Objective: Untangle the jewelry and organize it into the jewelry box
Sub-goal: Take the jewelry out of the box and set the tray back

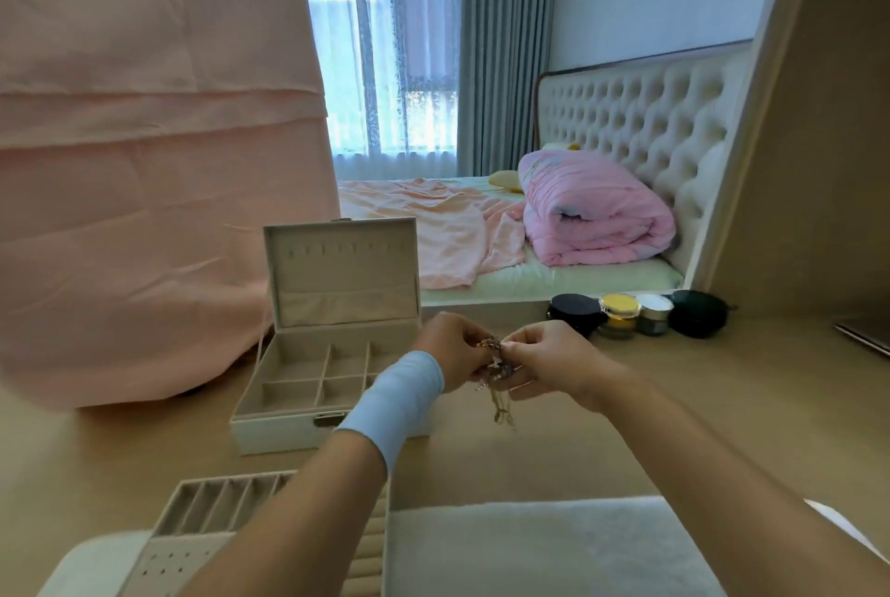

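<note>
Daylight does all the work here. It comes in through the window (380,47) behind sheer curtains, and the glass is blown out to a pale blue-white. Everything else is evenly lit and fairly bright, with only soft shadows, like the faint one under the jars (635,312). The whole frame's a bit smeary, so the jewelry (496,367) reads as a mushy clump. The wide angle bends the edges: the wooden panel (794,163) leans hard, and the near tray (212,510) looks stretched and blurry.
</note>
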Demonstrator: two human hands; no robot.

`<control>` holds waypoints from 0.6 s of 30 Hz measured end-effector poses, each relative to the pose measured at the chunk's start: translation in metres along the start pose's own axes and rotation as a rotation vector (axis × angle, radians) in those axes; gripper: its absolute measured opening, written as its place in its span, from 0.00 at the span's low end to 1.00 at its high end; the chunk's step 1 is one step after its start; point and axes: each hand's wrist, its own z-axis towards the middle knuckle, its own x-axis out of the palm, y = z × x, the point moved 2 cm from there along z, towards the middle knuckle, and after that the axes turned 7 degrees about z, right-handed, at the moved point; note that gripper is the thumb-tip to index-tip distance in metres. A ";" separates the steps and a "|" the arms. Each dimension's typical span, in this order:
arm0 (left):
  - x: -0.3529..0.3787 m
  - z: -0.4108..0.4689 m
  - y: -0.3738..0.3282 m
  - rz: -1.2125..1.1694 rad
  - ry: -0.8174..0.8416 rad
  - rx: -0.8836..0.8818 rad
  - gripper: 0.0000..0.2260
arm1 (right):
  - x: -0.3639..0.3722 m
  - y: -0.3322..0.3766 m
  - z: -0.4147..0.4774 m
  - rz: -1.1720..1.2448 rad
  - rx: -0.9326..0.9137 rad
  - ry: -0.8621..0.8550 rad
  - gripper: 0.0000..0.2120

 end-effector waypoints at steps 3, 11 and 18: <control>0.032 0.001 0.001 0.150 0.044 -0.001 0.07 | -0.012 -0.028 -0.007 -0.086 0.047 -0.052 0.07; 0.073 -0.007 0.013 0.376 0.078 -0.005 0.10 | -0.017 -0.064 -0.011 -0.538 -0.016 -0.109 0.06; 0.062 -0.024 0.014 0.471 0.165 0.046 0.17 | -0.014 -0.051 -0.019 -0.641 -0.051 -0.087 0.10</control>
